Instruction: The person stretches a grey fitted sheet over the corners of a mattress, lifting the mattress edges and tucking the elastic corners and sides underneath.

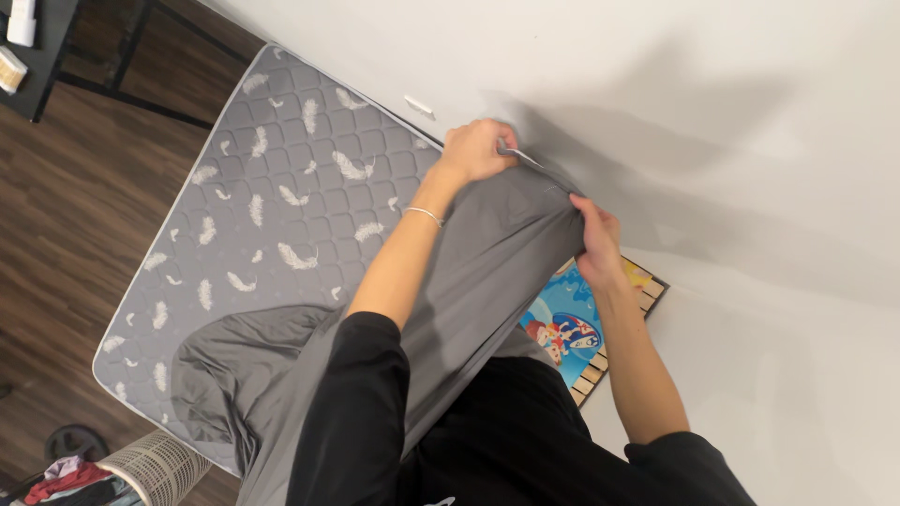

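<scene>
Two hands up at the mattress corner by the wall. Your left hand is fisted tight on the edge of the grey fitted sheet, knuckles up, thin silver bracelet on that wrist. Your right hand is curled shut on the same sheet edge a bit lower, fingers wrapped over bunched fabric, thumb side toward the wall. Sheet runs taut betw. both hands, then drapes down over your lap and spreads onto the near lower part of the mattress. Mattress: grey quilted cover w/ white feather print, pale piping at rim, most of it bare, lying tilted across the dark wood floor w/ its far edge against the white wall. Just beside your right forearm, a colourful cartoon picture on a slatted wood base, partly hidden by sheet. Bottom left: white mesh hamper w/ clothes near it. Top left: dark table leg and frame.
</scene>
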